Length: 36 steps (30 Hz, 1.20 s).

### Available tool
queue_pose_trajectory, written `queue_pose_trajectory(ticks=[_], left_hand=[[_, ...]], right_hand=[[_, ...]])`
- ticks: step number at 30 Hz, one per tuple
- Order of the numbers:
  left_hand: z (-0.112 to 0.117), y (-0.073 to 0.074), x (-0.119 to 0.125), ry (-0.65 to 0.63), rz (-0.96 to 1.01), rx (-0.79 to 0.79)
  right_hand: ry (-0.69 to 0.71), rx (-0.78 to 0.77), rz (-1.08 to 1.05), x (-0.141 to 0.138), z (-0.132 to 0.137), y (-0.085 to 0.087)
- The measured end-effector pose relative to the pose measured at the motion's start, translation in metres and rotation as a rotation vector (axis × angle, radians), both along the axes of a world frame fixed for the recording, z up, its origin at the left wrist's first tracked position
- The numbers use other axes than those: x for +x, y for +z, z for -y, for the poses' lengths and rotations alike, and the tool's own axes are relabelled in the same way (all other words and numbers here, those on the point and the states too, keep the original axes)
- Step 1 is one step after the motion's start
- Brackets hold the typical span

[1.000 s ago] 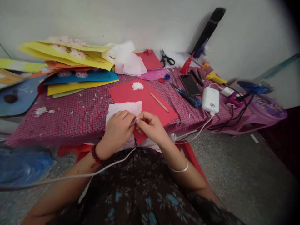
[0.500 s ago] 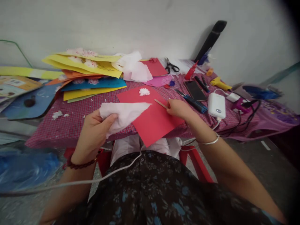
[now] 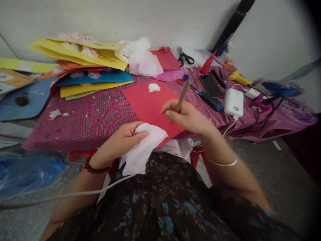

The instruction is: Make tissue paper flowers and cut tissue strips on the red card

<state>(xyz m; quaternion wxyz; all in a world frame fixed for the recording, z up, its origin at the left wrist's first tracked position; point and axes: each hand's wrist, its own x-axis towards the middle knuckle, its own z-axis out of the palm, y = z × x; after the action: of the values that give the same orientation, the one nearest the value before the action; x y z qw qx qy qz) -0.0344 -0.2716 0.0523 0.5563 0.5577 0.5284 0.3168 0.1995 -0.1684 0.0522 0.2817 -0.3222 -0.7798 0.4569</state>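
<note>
White tissue (image 3: pixel 144 147) pinched in left hand (image 3: pixel 127 137) | pencil (image 3: pixel 184 93) gripped in right hand (image 3: pixel 187 115) | red card (image 3: pixel 142 98) below, contact unclear

Head-worn camera is looking forward and down from above the patterned shirt (image 3: pixel 155 197); left hand (image 3: pixel 125 138) and right hand (image 3: pixel 188 115) are showing at close range, table (image 3: pixel 75 129) beyond, wall (image 3: pixel 170 21) farthest.
</note>
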Motion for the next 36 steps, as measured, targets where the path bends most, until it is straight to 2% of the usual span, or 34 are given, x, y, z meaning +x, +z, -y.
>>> queue_pose_trajectory(ticks=[2, 6, 10, 15, 21, 25, 30, 36], left_hand=[[-0.001, -0.001, 0.001, -0.035, 0.003, -0.024], [-0.002, -0.004, 0.002, -0.121, -0.098, 0.021], [-0.005, -0.008, 0.003, -0.188, -0.226, 0.077], [-0.006, -0.006, 0.0, -0.275, -0.265, 0.105], [-0.005, 0.005, -0.032, -0.163, -0.342, 0.13], [0.0, 0.013, -0.052, -0.02, -0.297, 0.121], [0.006, 0.021, -0.053, 0.256, -0.052, 0.216], [0.002, 0.015, -0.042, 0.389, 0.226, 0.242]], right_hand=[[0.133, -0.023, -0.042, -0.012, 0.018, -0.001], [0.241, 0.021, -0.011, -0.024, 0.029, -0.001], [0.219, 0.023, -0.029, -0.029, 0.029, -0.003], [0.157, -0.137, -0.152, -0.033, 0.033, -0.008], [-0.052, -0.235, -0.329, -0.026, 0.037, -0.014], [-0.195, -0.278, -0.48, -0.019, 0.04, -0.025], [-0.29, -0.333, -0.55, -0.016, 0.044, -0.033], [-0.3, -0.325, -0.568, -0.02, 0.046, -0.035]])
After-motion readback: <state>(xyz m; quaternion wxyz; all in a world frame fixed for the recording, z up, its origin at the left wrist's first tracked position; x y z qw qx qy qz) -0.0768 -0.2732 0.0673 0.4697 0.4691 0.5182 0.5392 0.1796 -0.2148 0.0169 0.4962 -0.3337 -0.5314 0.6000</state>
